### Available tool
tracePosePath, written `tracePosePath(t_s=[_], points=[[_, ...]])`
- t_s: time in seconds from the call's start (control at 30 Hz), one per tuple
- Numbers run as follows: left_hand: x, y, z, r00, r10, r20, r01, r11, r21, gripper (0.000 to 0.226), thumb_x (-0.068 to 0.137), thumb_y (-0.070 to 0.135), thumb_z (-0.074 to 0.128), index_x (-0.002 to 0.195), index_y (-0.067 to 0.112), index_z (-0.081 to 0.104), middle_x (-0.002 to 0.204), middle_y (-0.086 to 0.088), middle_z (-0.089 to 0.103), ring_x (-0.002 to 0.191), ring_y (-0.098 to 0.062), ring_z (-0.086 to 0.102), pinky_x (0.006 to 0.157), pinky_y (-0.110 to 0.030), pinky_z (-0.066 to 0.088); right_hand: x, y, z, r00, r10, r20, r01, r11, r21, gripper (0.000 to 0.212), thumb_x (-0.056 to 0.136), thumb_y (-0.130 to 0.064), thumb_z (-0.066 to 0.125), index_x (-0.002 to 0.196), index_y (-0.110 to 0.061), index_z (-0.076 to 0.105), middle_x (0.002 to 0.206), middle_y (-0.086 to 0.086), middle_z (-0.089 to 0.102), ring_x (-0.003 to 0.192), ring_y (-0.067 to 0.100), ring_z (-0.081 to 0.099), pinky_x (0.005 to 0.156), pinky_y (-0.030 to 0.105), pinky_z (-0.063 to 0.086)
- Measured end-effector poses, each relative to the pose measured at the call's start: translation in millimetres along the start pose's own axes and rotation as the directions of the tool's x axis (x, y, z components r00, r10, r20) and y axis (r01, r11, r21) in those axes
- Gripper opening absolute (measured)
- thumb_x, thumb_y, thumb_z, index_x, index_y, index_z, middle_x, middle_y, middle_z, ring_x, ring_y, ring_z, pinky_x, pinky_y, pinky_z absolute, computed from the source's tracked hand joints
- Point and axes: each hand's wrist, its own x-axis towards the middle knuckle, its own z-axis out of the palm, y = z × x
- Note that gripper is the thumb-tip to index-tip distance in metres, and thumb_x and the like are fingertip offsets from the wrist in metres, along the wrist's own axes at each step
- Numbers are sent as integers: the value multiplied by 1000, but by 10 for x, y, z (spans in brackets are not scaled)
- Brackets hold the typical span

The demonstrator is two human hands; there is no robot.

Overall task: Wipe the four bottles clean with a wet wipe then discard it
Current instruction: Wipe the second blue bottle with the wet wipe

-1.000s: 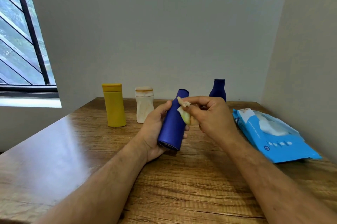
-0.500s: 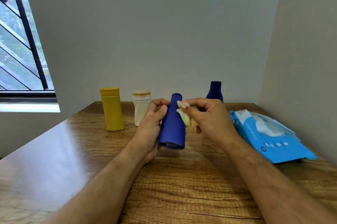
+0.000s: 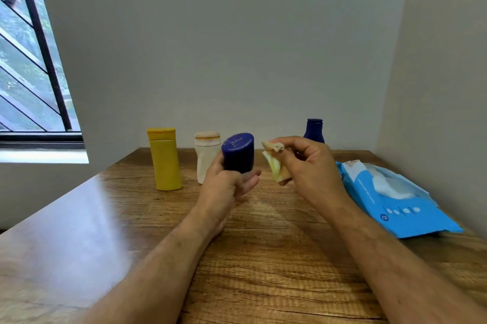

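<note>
Now tipping blue bottle point(image 3: 238, 153) base-up at frame centre, my left hand point(image 3: 226, 184) curling fingers round it; right hand point(image 3: 307, 165) pulling away, pinching soiled wipe point(image 3: 274, 163) just beside it. Body probably done, base being checked.

Wooden table point(image 3: 79, 244), grey walls point(image 3: 224, 47), barred window point(image 3: 26, 73)

Wooden table point(image 3: 263, 271), barred window point(image 3: 29, 65) at left, plain grey walls point(image 3: 224, 47) meeting in a corner

Both forearms point(image 3: 163, 265) bare, sleeveless; no jewellery.
</note>
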Motion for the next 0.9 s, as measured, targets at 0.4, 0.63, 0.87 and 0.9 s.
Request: tracePosePath(t_s=[0.4,0.63,0.87,0.9], points=[[-20,-56,15,967,245,70,-239,779,580,33,90,23,74,120,30,62,97,2,72,77,-18,75,67,-36,63,-2,29,42,948,-316,-36,295,915,-274,24,90,-7,66,100,-28,74,96,-7,59,89,6,60,72,13,51],[-32,-54,-7,950,298,96,-285,700,655,32,94,18,68,113,42,57,96,7,72,75,-11,74,63,-28,62,-78,36,72,897,-436,70,426,816,-391,21,88,-10,70,108,-18,76,89,-12,54,83,0,55,66,6,44],[-22,-53,-7,940,320,121,-317,680,661,33,96,11,63,116,37,58,96,10,72,75,-8,73,64,-26,61,-74,30,97,872,-482,90,478,794,-376,22,89,-11,70,109,-19,76,91,-6,57,85,4,57,68,8,46],[-24,-48,3,937,329,115,-323,692,646,32,96,12,64,117,36,59,96,9,72,75,-8,74,64,-25,61,-58,35,86,876,-479,55,463,804,-372,22,89,-8,70,108,-18,76,91,-7,58,84,6,58,66,8,46]])
